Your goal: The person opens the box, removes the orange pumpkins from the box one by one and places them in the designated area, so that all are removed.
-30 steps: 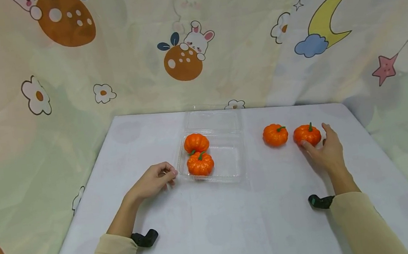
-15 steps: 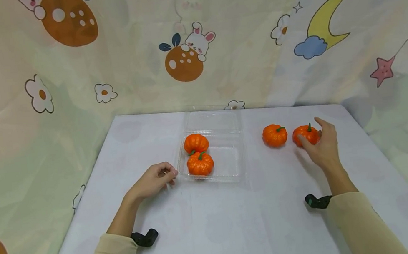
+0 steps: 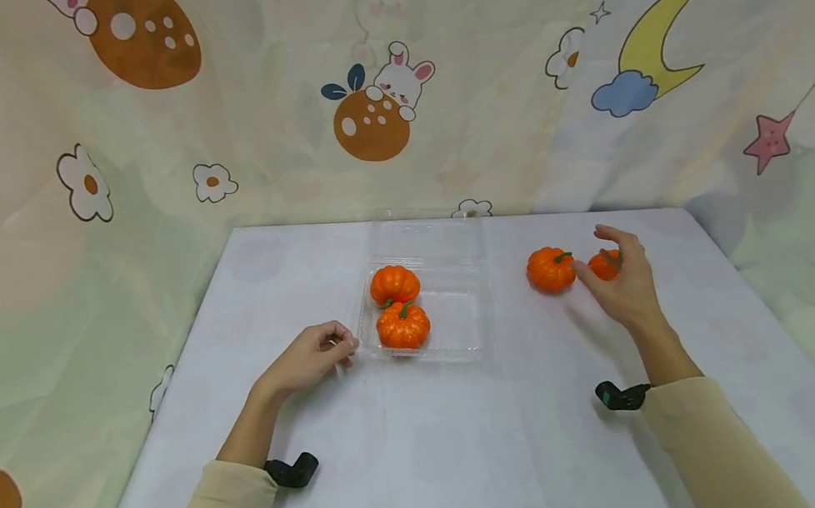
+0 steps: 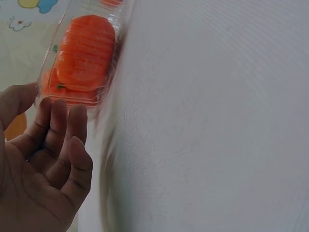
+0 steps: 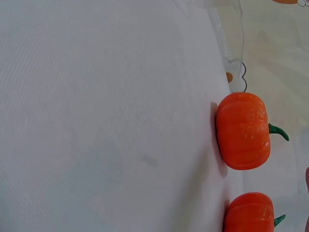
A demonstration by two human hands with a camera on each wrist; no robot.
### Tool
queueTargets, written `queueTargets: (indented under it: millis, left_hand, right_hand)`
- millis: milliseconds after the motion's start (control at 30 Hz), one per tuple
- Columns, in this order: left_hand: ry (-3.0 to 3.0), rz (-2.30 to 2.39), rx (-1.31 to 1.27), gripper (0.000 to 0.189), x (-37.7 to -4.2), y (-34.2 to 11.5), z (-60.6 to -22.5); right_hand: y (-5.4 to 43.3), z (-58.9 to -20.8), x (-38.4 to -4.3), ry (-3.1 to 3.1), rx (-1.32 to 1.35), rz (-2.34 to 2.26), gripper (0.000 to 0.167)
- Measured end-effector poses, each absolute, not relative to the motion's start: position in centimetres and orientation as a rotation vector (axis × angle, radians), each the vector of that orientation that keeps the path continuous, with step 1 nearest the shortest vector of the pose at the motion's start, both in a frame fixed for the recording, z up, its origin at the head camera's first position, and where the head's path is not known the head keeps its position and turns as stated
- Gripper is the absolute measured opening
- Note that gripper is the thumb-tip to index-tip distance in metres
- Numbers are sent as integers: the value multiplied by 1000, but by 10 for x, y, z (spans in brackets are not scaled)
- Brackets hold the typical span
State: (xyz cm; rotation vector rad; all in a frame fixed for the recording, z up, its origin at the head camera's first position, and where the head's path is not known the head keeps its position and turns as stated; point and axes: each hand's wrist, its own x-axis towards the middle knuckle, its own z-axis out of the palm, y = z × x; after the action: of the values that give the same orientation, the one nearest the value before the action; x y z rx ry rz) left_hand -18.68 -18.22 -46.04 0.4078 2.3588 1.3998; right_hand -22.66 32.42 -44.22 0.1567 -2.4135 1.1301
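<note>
Two small orange toy pumpkins, the rear one (image 3: 393, 284) and the front one (image 3: 404, 326), lie in the left half of an open clear plastic container (image 3: 457, 353). My left hand (image 3: 311, 355) pinches the container's near left corner between thumb and fingers. In the left wrist view a pumpkin (image 4: 87, 53) shows through the clear wall. To the right, a third pumpkin (image 3: 551, 270) and a fourth (image 3: 603, 266) rest on the table. My right hand (image 3: 623, 280), fingers spread and holding nothing, is over the fourth and partly hides it; its thumb is near the third.
The white table (image 3: 431, 461) has its far edge against a printed cloth backdrop (image 3: 269, 102). The container's clear lid (image 3: 424, 239) lies folded back toward that edge. Black wrist cameras, left (image 3: 292, 472) and right (image 3: 622, 396), stick out beside the sleeves.
My right hand has moved left from the far-right pumpkin toward the one beside it, passing in front of it. The left hand keeps its place at the container's corner.
</note>
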Motion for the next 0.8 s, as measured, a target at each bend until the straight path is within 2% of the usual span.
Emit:
queueTargets:
  millis: [200, 433, 633, 800]
  left_hand:
    - [2354, 1397, 410, 27, -186, -180, -459]
    - [2363, 1377, 424, 28, -188, -182, -459]
    - [2363, 1399, 433, 27, -188, -185, -460]
    - [2345, 1394, 466, 28, -189, -182, -459]
  right_hand:
    - [304, -444, -226, -2383, 207, 1227, 63]
    - [271, -424, -214, -2341, 340, 1327, 54]
    - [264, -445, -229, -2371, 399, 1295, 52]
    - [256, -448, -229, -2418, 407, 1257, 52]
